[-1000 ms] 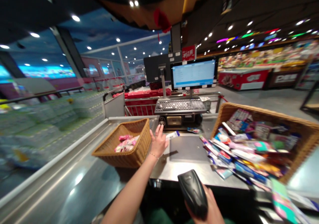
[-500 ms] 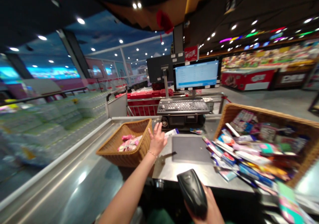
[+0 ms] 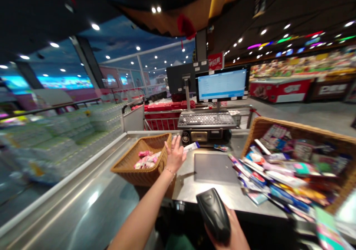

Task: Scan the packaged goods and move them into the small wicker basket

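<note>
My left hand is raised over the counter beside the rim of the smaller wicker basket, some fingers stretched out. A slim white box with a blue end sticks out from its thumb side, gripped there, and a shadow falls on the metal below. Pink and white packets lie inside that basket. Low in front of me, my right hand is wrapped round a black handheld barcode scanner. A grey flat plate is set in the counter between the hands and the monitor.
At right, a large tilted wicker basket spills boxes and packets onto the counter. A lit monitor and keyboard stand at the back. One small packet lies behind the plate. A metal ledge runs along the left.
The view has shifted slightly, so the surroundings sit a little farther right. My left hand and the slim box have moved slightly left over the counter. The scanner stays in my right hand.
</note>
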